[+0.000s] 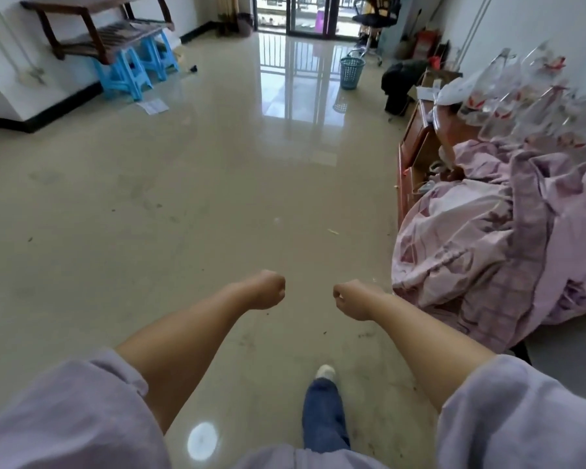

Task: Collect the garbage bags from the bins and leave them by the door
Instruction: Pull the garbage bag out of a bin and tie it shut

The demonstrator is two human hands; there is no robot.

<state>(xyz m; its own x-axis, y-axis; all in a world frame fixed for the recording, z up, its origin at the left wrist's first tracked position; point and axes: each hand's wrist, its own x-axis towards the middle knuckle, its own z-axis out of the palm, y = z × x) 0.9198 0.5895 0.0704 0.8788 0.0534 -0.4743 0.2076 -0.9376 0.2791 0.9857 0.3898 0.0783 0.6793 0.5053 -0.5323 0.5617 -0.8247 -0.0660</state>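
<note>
Both arms reach forward over the shiny tiled floor [183, 184]. The left hand [266, 289] is curled into a fist and its grip holds nothing. The right hand [351, 299] is curled the same way, its grip closed on nothing. The two fists hang near each other, apart, above the floor. Lilac sleeves [65, 411] are pushed up on both arms. Below the hands, one leg in blue jeans ends in a white shoe [325, 371] set on the floor.

Far ahead, on the right side of the room, a blue mesh bin [352, 72] stands on the floor, near the base of an office chair [376, 15]. Whether it holds a bag cannot be told from here. A darker bin [245, 24] stands at the far end, just left of the glass door [295, 11]; its contents are too small to make out. A black bag-like heap [400, 82] lies right of the blue bin, beside a wooden cabinet [416, 143].

On the right, pink bedding [494, 238] is piled against the cabinet and spills to the floor. On the left wall, blue stools [129, 72] sit under a dark wooden rack [99, 32]. A sheet of paper [153, 105] lies on the floor near the stools.
</note>
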